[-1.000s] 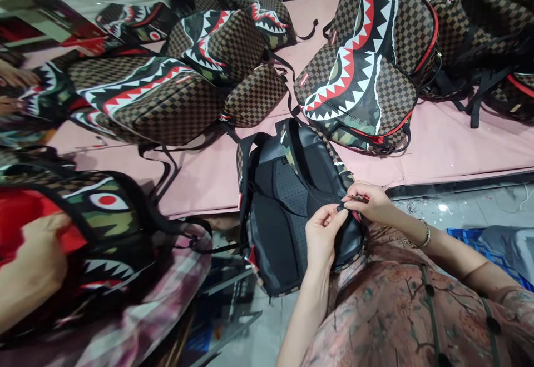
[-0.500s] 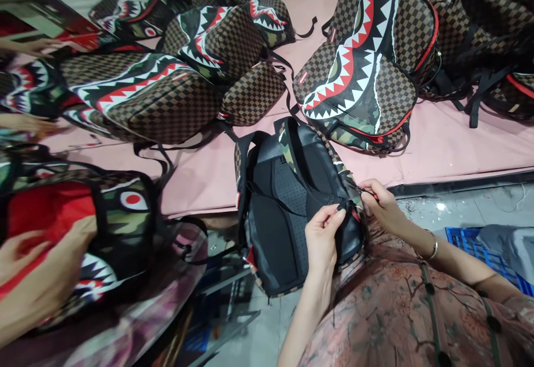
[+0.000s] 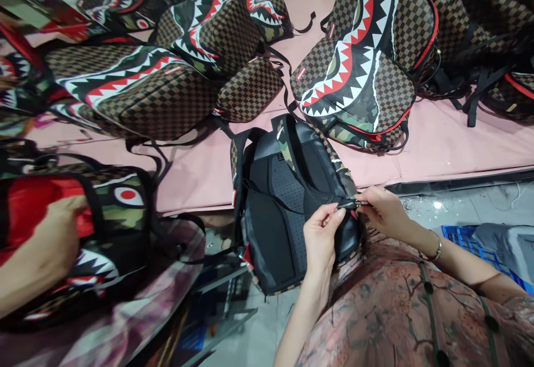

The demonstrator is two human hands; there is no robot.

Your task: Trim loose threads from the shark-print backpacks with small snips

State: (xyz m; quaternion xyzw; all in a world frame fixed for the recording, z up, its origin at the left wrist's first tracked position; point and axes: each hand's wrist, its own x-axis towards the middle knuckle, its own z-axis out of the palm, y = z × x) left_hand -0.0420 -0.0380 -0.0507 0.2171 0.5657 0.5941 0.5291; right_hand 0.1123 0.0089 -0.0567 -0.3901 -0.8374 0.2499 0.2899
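A backpack [image 3: 267, 233] with a black padded back panel faces up in front of me, leaning against the table edge. Its shoulder straps lie over the panel. At its lower right side, my left hand [image 3: 322, 233] pinches the end of a black strap [image 3: 329, 199] between thumb and fingers. Close beside it, my right hand [image 3: 384, 211] is closed on a small dark tool [image 3: 362, 203] that reaches to the strap end by the left fingertips. The tool's exact kind is too small to make out.
Several checkered backpacks with shark-mouth prints [image 3: 359, 72] lie on the pink table [image 3: 200, 180]. At left, a co-worker's hand [image 3: 45, 250] reaches into an open, red-lined backpack [image 3: 125, 217]. A blue crate [image 3: 459, 244] with grey cloth stands on the floor at right.
My right hand has moved slightly left, bringing the tool up to the strap end at my left fingers. The co-worker's hand has gone deeper into the red-lined backpack.
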